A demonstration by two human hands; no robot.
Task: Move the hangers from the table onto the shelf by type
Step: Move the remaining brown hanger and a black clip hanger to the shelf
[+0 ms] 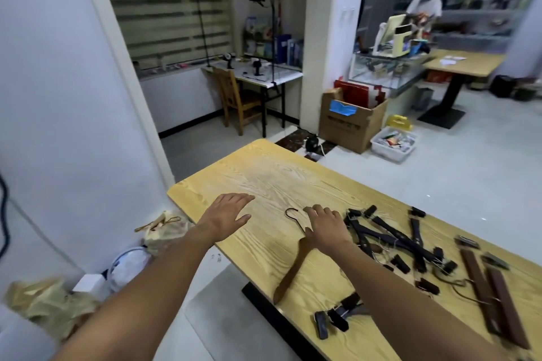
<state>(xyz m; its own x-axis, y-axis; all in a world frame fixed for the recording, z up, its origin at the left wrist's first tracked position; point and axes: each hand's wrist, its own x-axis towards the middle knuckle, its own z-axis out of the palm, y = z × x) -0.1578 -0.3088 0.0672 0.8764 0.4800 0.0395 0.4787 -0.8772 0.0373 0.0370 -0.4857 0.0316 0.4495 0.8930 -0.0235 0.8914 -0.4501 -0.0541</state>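
On the light wood table (pixel 272 179) lies a brown wooden hanger (pixel 289 275) with a black wire hook (pixel 293 215). My right hand (pixel 327 227) lies over its middle, fingers curled down on it and thumb beside the neck. My left hand (pixel 227 214) hovers above the bare tabletop to the left, fingers spread and holding nothing. A tangled pile of dark clip hangers (pixel 390 240) sits just right of my right hand. Two flat brown hangers (pixel 495 296) lie at the far right. One more dark clip hanger (pixel 337 319) rests near the front edge.
A white wall closes the left side, with bags (pixel 50 308) and a wooden hanger (pixel 155 223) on the floor below it. Beyond the table stand a cardboard box (pixel 352 123), a white bin (pixel 393 145), a desk with a chair (pixel 237 97), and a person (pixel 425 6) by distant shelving.
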